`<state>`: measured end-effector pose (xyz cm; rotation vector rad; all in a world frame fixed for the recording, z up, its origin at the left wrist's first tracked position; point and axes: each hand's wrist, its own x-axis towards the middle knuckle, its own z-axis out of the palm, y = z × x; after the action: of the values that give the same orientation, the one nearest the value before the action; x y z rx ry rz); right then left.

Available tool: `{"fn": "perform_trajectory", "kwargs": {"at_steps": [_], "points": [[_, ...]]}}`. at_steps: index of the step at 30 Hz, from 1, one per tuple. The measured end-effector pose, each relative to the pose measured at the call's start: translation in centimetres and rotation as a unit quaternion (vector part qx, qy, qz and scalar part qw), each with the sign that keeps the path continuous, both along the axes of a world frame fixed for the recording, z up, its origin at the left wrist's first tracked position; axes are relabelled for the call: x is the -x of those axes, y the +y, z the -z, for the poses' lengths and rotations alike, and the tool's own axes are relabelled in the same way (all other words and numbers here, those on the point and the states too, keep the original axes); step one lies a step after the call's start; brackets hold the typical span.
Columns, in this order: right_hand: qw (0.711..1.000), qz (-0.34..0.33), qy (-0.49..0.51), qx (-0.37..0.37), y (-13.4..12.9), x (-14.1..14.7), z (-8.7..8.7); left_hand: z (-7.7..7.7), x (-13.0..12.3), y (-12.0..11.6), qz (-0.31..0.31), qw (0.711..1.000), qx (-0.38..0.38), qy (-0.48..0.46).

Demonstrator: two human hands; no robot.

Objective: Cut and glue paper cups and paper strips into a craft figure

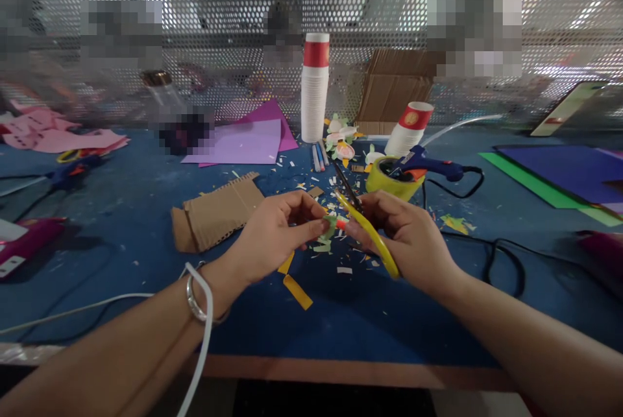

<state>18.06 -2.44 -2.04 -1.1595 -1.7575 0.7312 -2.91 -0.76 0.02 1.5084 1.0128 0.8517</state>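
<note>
In the head view, the left hand [265,235] pinches a small green paper piece [331,226] above the blue table [365,333]. The right hand [413,242] is curled around yellow-handled scissors [374,238], their blades apart, with an orange piece [341,224] at its fingertips, close against the green one. The step looks like fine paper handling; moving either piece calls for steady fingertips clear of the blades. Cardboard [224,206] lies left; a glue gun [438,167] rests at far right on a tape roll [384,183].
</note>
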Motion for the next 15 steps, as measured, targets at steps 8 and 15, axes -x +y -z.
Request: {"fn": "perform_trajectory", "kwargs": {"at_steps": [8, 15], "points": [[0.977, 0.008, -0.211, -0.026, 1.2, -1.4, -0.8, -0.5, 0.2, 0.6, -0.073, 0.996, -0.005, -0.044], [0.914, 0.052, -0.402, -0.001, 3.4, -4.6, 0.1, -0.2, 0.6, 1.0, -0.082, 0.993, 0.033, -0.079]]}}
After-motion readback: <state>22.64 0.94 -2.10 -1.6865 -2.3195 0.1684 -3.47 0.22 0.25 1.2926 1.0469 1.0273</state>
